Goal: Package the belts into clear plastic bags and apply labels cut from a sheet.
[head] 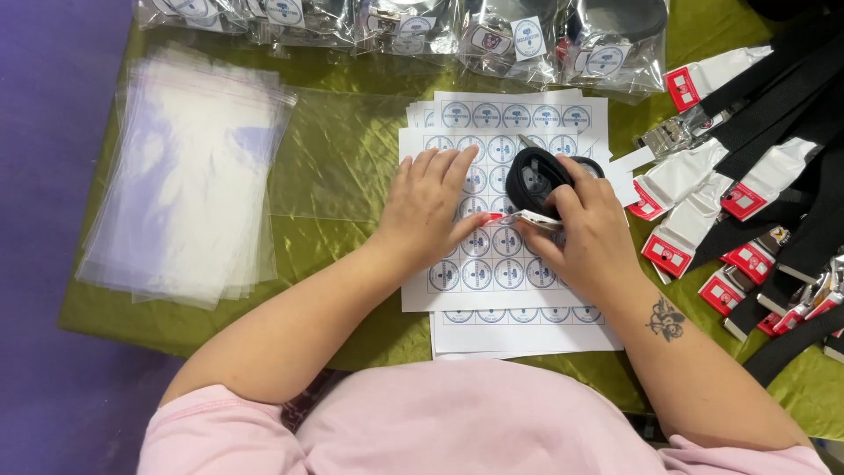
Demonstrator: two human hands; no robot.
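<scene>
- Head view, hands: left hand (428,204) lies flat on the sticker sheets (492,264), fingers spread and pressing the top sheet down, gripping nothing.
- Right hand (587,227) has its fingers curled around a coiled black belt (538,179), which sits just above the sheets at the middle of the table; thumb and forefinger also pinch a small white-and-red tag (532,218) at the belt's end.
- Progress, as I judge it: a row of filled bags (492,31) along the far edge looks finished, each with a round sticker on it. Many loose belts (774,167) with white-and-red tags lie heaped on the right, unbagged, so much is left.
- Containers: the filled bags are clear plastic, each seemingly holding a rolled dark belt, though glare hides detail. A stack of empty clear bags (189,176) lies on the left, well apart from both hands, with one flat bag (338,154) between the stack and the sheets.
- Everything rests on a green cloth (352,255).
</scene>
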